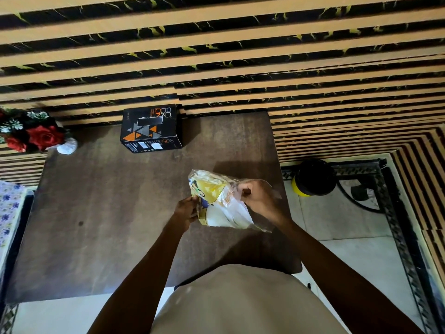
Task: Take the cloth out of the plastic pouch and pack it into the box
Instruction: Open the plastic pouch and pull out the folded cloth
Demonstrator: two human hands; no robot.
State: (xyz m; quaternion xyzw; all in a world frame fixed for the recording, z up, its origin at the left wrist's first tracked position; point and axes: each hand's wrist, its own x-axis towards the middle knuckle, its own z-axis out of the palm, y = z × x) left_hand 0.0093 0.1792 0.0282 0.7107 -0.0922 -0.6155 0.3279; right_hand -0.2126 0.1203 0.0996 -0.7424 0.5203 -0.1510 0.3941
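A clear plastic pouch (243,222) with a folded yellow and white cloth (212,189) inside is held above the right part of the brown table (101,213). My left hand (186,210) grips the pouch's left edge. My right hand (258,197) pinches its upper right part, fingers closed on the plastic. A black box (150,127) with orange and grey triangles stands shut at the table's far edge, well apart from both hands.
Red artificial flowers (33,133) and a small white object (67,146) sit at the table's far left corner. A black and yellow container (313,177) stands on the tiled floor to the right. A striped wall runs behind the table.
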